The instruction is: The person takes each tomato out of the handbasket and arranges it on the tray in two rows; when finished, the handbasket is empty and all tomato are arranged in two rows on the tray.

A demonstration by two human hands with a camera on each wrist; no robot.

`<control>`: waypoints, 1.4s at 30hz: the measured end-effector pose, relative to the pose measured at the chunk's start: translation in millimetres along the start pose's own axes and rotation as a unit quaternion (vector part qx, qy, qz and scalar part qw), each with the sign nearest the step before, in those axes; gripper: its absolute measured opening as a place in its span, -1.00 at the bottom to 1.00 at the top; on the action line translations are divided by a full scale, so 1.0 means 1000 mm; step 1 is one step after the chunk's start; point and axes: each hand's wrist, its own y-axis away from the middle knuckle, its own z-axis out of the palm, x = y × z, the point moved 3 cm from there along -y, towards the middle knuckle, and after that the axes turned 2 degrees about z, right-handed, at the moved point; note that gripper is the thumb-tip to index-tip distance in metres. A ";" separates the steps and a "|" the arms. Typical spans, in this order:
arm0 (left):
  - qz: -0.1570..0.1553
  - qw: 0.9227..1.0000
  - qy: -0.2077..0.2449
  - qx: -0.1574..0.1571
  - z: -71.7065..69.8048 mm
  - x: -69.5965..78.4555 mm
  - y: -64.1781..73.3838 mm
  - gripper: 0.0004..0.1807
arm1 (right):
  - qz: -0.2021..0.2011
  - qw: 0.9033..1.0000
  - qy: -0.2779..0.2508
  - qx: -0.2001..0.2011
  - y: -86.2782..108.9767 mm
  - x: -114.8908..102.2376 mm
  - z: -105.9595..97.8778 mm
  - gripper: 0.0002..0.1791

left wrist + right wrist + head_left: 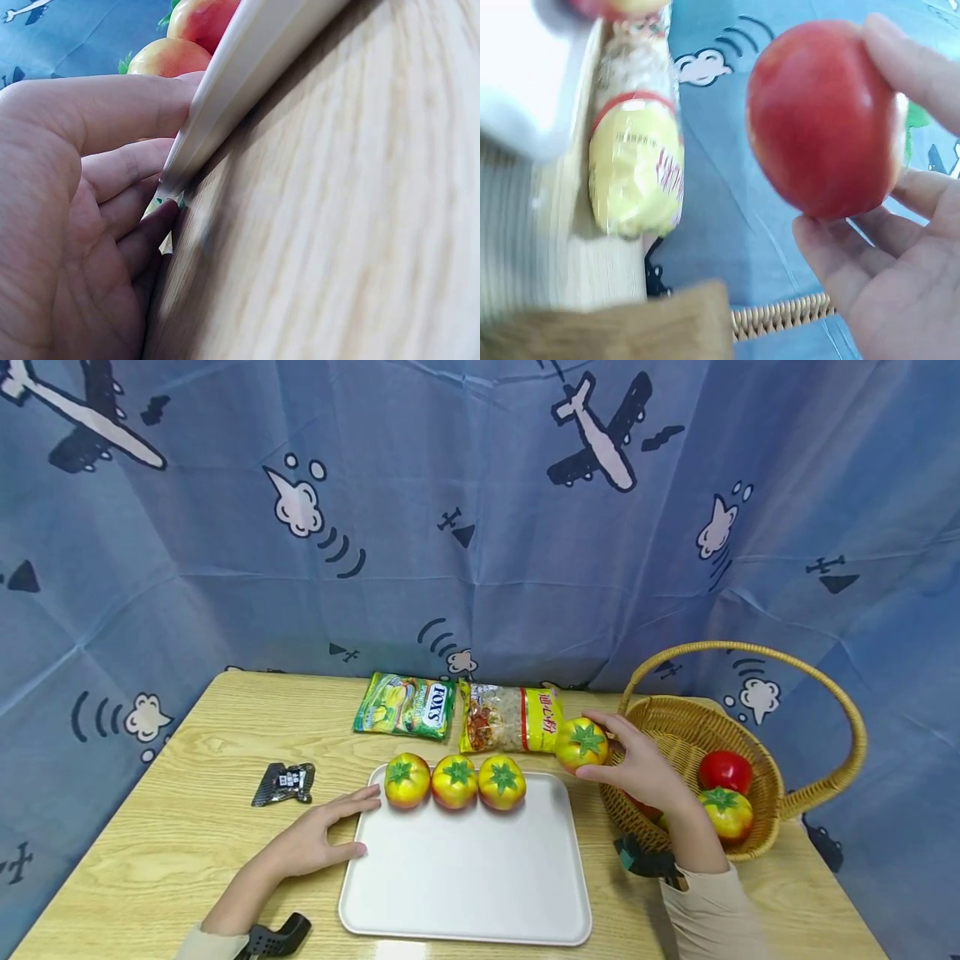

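Between the thumb and fingers of my right hand is a red-and-yellow tomato with a green star-shaped top. It is held in the air between the tray and the basket; the right wrist view shows its red underside. My left hand rests at the left edge of a white tray, its fingers fairly straight and touching the rim. Along the tray's far side, three similar tomatoes sit in a row, green tops up.
A wicker basket with a tall handle stands at right, holding a red fruit and another tomato. Behind the tray lie a green FOX'S packet and a yellow pasta bag. A small black packet lies at left.
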 end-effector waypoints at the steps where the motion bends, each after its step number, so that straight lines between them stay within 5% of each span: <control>1: -0.001 1.000 0.001 0.000 0.000 0.000 0.000 -0.31 | -0.002 1.000 -0.004 0.002 0.000 -0.001 0.003 -0.14; 10: -0.001 1.000 0.000 -0.001 -0.001 0.000 0.001 -0.32 | -0.009 0.999 -0.033 -0.019 -0.003 0.003 0.034 -0.13; 17: 0.004 1.000 -0.003 -0.003 0.000 -0.001 -0.001 -0.31 | 0.013 0.999 0.020 -0.028 -0.002 0.010 0.048 -0.11; 29: -0.005 1.000 0.004 -0.001 -0.001 -0.002 0.001 -0.31 | 0.028 0.993 0.084 -0.074 -0.005 0.016 0.059 -0.13; 42: -0.005 1.000 0.004 0.001 0.000 0.000 0.001 -0.30 | 0.071 0.990 0.061 -0.110 -0.005 0.022 0.065 -0.04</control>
